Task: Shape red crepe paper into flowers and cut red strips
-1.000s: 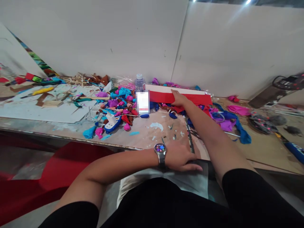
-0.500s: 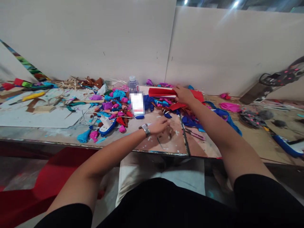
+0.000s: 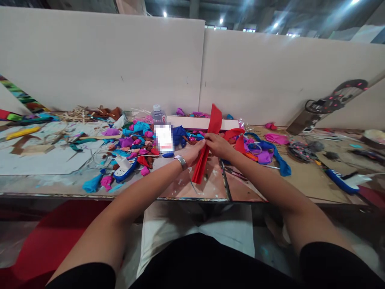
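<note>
A folded strip of red crepe paper point(image 3: 199, 170) stands at a slant over the table, its lower end towards me and a loose end rising above my hands. My left hand point(image 3: 192, 154), with a watch point(image 3: 181, 162) on the wrist, grips it from the left. From the right, my right hand point(image 3: 219, 145) closes round the same paper, its fingertips meeting those of the left. Behind the right hand lies more crumpled red paper point(image 3: 234, 134). A pair of slim tools point(image 3: 236, 173) lies under my right forearm, partly hidden.
A heap of coloured paper scraps point(image 3: 135, 140) covers the table on the left, beside a bottle point(image 3: 158, 115) and a blue-and-white power strip point(image 3: 124, 170). Another power strip point(image 3: 341, 180) lies at right, near a grey prosthetic-looking strapped object point(image 3: 319, 108). White panels point(image 3: 120, 60) stand behind.
My right hand has brought the red crepe paper from the back of the table towards me. My left hand has moved up and now grips it too. The view has tilted upward.
</note>
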Motion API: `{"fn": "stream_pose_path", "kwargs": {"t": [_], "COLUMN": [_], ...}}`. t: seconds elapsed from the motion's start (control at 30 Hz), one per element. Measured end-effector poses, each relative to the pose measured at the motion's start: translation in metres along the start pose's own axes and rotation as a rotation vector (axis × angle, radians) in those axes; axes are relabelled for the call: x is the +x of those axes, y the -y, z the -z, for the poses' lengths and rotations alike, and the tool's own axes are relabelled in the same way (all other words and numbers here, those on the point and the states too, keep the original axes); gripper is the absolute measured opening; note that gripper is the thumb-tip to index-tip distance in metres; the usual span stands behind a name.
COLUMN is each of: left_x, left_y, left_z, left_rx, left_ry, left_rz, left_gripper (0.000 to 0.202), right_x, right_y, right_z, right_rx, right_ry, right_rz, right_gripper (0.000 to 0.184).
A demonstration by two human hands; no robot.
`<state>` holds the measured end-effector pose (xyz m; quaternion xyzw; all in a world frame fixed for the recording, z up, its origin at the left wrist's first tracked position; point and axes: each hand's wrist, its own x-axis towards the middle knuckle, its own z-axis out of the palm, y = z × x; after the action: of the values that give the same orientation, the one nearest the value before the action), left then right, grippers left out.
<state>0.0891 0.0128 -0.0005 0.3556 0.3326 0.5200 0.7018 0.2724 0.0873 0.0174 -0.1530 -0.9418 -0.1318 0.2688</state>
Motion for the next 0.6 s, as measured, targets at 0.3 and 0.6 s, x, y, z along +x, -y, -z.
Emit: {"fn": "stream_pose_path", "kwargs": {"t": [0.3,0.6], "left_x": [0.004,-0.008], "left_y": [0.024,0.036], "left_z": [0.004,0.006], "left_rx": [-0.014,0.009], "left_ry": [-0.034,0.025], "left_rz": [-0.027,0.002], "left_gripper": [0.069,0.061], "right_x": [-0.023,-0.021], "right_y": [0.007,0.015], "right_z": [-0.024,-0.031], "right_rx": [0.174,0.173], "right_ry": [-0.010,-0.178], "right_rz": [-0.083,-0.085], "right_gripper": [0.059,0.025]}}
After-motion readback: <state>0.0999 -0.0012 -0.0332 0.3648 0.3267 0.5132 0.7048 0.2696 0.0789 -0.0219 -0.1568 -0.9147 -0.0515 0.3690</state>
